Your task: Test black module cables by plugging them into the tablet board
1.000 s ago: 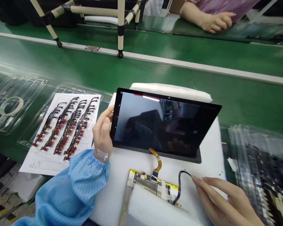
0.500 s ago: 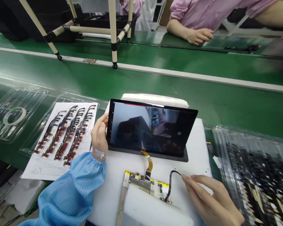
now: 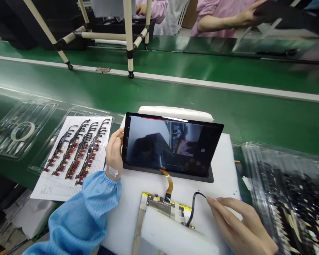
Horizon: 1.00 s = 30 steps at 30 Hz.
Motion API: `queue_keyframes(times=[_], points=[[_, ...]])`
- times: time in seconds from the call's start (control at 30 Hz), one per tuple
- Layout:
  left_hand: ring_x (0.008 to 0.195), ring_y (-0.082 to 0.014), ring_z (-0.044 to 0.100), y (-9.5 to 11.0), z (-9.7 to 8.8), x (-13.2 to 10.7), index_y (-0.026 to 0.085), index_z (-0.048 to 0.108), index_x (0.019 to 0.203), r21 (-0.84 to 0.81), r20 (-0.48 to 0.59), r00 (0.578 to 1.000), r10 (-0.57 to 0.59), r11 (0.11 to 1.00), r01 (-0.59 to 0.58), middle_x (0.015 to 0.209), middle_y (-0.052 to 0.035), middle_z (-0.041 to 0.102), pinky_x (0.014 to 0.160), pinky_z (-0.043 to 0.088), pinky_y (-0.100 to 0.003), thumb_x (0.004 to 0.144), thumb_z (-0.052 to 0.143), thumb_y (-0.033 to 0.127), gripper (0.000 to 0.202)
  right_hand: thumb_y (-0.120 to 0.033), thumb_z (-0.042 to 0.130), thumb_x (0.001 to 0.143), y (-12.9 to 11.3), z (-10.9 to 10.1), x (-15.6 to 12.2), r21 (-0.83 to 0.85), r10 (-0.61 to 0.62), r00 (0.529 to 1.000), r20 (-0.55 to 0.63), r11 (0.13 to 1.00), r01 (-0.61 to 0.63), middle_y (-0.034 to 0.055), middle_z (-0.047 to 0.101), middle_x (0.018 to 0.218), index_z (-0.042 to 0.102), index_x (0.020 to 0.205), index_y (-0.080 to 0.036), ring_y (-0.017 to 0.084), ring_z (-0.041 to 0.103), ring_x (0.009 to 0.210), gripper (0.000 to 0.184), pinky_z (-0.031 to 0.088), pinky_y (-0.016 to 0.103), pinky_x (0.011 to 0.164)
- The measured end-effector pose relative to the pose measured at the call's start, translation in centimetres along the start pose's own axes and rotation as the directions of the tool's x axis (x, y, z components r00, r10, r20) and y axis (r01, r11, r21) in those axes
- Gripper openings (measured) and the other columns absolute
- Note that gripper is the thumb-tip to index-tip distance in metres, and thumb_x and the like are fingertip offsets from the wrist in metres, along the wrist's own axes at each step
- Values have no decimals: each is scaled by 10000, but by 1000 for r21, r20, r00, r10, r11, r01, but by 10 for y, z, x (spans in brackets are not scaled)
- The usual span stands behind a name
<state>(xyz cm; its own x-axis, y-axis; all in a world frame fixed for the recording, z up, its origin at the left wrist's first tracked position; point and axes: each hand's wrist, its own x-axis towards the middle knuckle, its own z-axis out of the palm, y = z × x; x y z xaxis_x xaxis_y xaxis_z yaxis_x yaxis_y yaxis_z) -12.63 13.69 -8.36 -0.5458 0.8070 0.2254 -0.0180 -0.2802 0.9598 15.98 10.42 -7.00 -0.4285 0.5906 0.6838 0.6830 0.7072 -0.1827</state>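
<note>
My left hand (image 3: pixel 115 150) grips the left edge of a tablet screen (image 3: pixel 170 145), which leans back on a white foam pad (image 3: pixel 224 156). The screen is lit and shows a dim picture with a round button at its right. An orange flat ribbon cable (image 3: pixel 169 182) runs from the screen's lower edge down to a circuit board (image 3: pixel 159 205) edged with yellow tape. Between the thumb and fingertips of my right hand (image 3: pixel 236 221) is the end of a thin black cable (image 3: pixel 193 203), whose other end meets the board. A white foam block (image 3: pixel 175 228) covers the board's near part.
Several black cable assemblies (image 3: pixel 76 156) lie on a printed sheet (image 3: pixel 53 184) at left. Further left, a tape roll (image 3: pixel 23 131) rests in a clear tray (image 3: pixel 42 109). Clear trays (image 3: pixel 289 166) of dark parts stand at right. Beyond is a pipe rack (image 3: pixel 129 35); co-workers in pink sit opposite.
My hands hold nearly the same pose on the screen and cable. The view has shifted slightly. Across the bench, a co-worker's arm has lifted from the table and holds a dark object.
</note>
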Motion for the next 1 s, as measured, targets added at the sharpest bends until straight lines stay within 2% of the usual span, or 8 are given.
queue_keyframes(times=[0.13, 0.33, 0.57, 0.87, 1.0], points=[[970, -184, 604, 1, 1, -1, 157, 597, 1080, -2, 3, 1000, -2, 1000, 2, 1039, -77, 638, 828, 475, -301, 894, 434, 377, 331, 4, 650, 708, -1, -1, 0, -12, 5, 1000, 18, 1000, -5, 7, 564, 768, 609, 845, -171, 91, 568, 678, 226, 489, 235, 632], [977, -189, 602, 1, 1, 0, 162, 591, 1077, -24, 10, 1000, -16, 1000, 17, 1041, -77, 637, 841, 480, -312, 886, 441, 392, 334, -25, 631, 734, -4, 3, -1, -12, 18, 999, -28, 1000, -18, 21, 557, 765, 600, 847, -162, 99, 546, 666, 180, 473, 253, 640], [980, -187, 600, 0, 2, 1, 151, 579, 1077, -26, 19, 1000, 8, 1000, -7, 1059, -87, 629, 839, 479, -317, 899, 417, 376, 330, 34, 664, 656, -6, 1, 4, -23, -4, 1000, -8, 1000, 4, 18, 544, 785, 579, 850, -158, 99, 535, 666, 286, 474, 245, 633], [994, -192, 581, 0, 2, 0, 141, 586, 1073, -40, 29, 999, 22, 999, -21, 1073, -90, 618, 854, 457, -328, 907, 406, 369, 335, 38, 690, 630, -7, -2, 10, -23, -51, 995, 86, 998, 54, 23, 545, 794, 567, 872, -151, 101, 535, 665, 330, 479, 245, 616], [1000, -189, 578, 1, 2, 0, 141, 583, 1074, -18, 28, 1000, 12, 1000, -11, 1072, -85, 617, 854, 455, -326, 908, 387, 340, 325, 46, 679, 637, -7, 0, 9, -20, -62, 997, 40, 998, 62, 41, 543, 795, 567, 887, -129, 107, 527, 669, 325, 474, 253, 623]])
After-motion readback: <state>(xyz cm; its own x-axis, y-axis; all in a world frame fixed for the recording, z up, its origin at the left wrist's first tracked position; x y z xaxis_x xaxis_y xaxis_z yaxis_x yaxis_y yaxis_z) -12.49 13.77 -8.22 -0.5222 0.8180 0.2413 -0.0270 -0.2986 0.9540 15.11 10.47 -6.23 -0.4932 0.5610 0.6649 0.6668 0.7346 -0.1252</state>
